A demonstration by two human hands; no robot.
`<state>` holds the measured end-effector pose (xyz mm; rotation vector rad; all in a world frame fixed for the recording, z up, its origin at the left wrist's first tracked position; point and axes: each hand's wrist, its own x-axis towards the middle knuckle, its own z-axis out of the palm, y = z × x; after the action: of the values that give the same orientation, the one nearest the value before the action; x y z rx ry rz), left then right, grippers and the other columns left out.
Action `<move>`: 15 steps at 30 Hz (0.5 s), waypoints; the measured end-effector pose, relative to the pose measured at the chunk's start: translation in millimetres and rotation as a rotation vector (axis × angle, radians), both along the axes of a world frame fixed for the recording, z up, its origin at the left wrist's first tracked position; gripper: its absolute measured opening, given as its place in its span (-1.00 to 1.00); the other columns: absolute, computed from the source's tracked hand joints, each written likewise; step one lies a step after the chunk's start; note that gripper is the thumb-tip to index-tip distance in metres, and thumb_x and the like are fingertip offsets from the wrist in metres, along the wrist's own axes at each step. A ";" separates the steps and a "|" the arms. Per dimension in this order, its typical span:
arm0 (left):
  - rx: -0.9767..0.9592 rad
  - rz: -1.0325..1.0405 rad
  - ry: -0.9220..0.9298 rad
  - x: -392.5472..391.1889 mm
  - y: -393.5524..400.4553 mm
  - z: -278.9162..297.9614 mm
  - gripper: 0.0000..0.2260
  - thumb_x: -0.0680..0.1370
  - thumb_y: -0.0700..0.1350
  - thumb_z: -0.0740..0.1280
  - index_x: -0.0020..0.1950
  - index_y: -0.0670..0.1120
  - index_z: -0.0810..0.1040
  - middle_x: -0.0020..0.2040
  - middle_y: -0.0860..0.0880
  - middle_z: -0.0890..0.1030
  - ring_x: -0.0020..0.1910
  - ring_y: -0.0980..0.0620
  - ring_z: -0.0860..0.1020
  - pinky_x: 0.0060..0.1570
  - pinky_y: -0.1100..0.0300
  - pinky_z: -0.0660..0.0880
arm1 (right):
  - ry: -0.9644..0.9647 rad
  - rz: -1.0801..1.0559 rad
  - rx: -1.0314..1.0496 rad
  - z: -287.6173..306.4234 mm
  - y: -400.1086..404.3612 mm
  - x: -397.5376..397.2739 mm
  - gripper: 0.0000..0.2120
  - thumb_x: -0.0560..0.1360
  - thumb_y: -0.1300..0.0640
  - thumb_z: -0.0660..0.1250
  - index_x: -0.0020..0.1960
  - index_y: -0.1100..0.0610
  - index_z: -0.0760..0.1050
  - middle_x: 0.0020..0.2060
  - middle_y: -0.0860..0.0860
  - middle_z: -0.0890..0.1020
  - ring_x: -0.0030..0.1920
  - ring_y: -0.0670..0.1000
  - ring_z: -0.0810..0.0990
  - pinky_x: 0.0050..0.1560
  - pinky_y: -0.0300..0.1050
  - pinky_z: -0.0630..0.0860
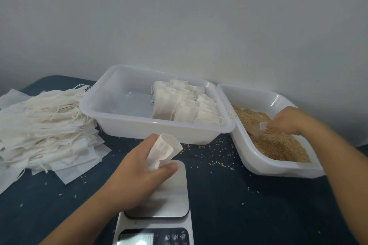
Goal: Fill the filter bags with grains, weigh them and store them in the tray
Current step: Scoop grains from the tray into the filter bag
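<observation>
So from where I'm standing, the left hand (139, 167) has an empty filter bag (165, 150) pinched between thumb and fingers, mouth propped open and tipped toward the right, hovering just above the steel plate of the kitchen scale (171, 191). The right hand (286, 120) is over in the grain tray (278, 169), fingers curled round a small clear scoop (256, 128) that's dug into the grains (278, 145). I honestly can't tell how much is in the scoop, it's too see-through and blurry. The storage tray (139, 123) sits between the two, with a row of filled bags (187, 103) packed along its right side, and the big heap of spare bags (43, 123) is off to the left. If I were doing this bit, I'd take a modest level scoop rather than a heaped one, bring it right over to the bag's mouth before tipping, and keep that mouth held wide and round so it doesn't flop shut. There are already stray grains (215, 159) scattered on the dark tabletop (258, 205) between the trays and the scale, so spills look like the main risk here. Pouring slow and low seems the way to go, then onto the scale plate to check.
</observation>
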<state>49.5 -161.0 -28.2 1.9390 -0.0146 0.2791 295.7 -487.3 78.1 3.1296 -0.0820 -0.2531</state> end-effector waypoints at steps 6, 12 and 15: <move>-0.012 0.046 0.009 2.3 2.1 -2.8 -0.61 0.38 0.27 0.36 0.14 0.14 0.53 -0.03 0.04 0.65 -0.07 0.01 0.61 0.03 -0.05 0.57 | -0.070 0.011 0.073 -19.5 3.1 -5.0 -0.50 0.55 -0.26 0.37 0.09 0.18 0.70 0.11 0.04 0.69 0.11 0.15 0.64 0.08 0.02 0.56; -0.024 0.086 -0.006 2.1 -2.6 0.0 -0.57 0.34 0.28 0.36 0.09 0.07 0.54 -0.04 0.01 0.65 -0.08 0.01 0.59 0.03 -0.04 0.54 | -0.155 -0.021 0.079 -5.5 -17.4 -39.7 -0.48 0.51 -0.28 0.41 -0.28 0.19 0.57 -0.32 0.06 0.62 -0.25 0.09 0.58 -0.20 -0.03 0.49; -0.030 0.084 -0.001 1.0 -2.6 1.6 -0.55 0.34 0.27 0.36 0.10 0.05 0.54 -0.03 -0.01 0.65 -0.06 -0.01 0.60 0.05 -0.02 0.53 | -0.192 -0.039 0.090 -3.2 -21.1 -54.5 -0.43 0.53 -0.28 0.36 -0.28 0.24 0.55 -0.34 0.09 0.62 -0.29 0.09 0.57 -0.27 -0.06 0.46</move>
<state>50.5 -163.6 -26.6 1.9127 0.0695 0.3344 241.2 -508.5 74.9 3.2356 -0.1358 0.0459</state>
